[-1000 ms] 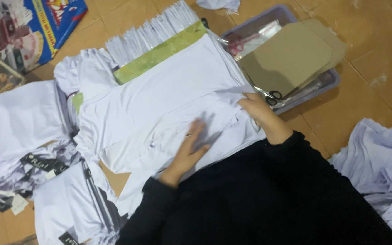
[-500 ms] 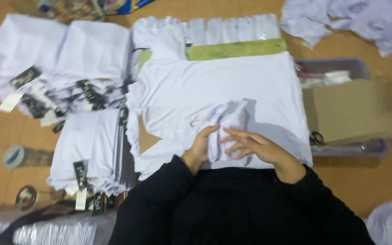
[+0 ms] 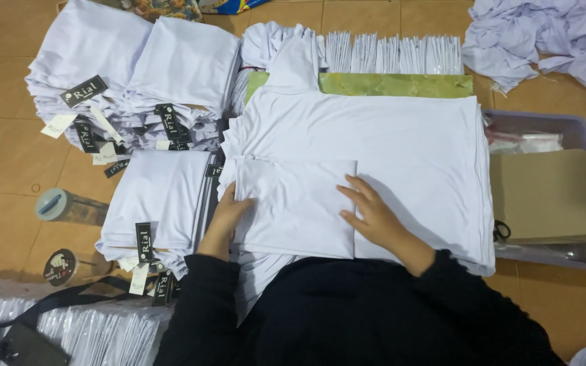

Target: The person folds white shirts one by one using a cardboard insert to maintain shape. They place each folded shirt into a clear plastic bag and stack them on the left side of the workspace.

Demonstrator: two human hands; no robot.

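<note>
A single head-worn camera looks almost straight down from just above the person's chest, close enough that the black sleeves fill the 6 o'clock edge. It faces the tiled floor (image 3: pixel 8 156). The white shirt pile (image 3: pixel 401 142) sits at centre, the folded tagged stacks (image 3: pixel 164 196) at 9 o'clock, and the cardboard sheet (image 3: pixel 557 193) at 3 o'clock. There is no second view.

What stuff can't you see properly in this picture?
All head view:
- Left hand: fingertips tucked under the folded white cloth.
- Scissors: mostly hidden by the brown cardboard.
- Purple tray: contents covered by the cardboard.
- Crumpled white cloth pile: cut off by the top and right edges.
</note>
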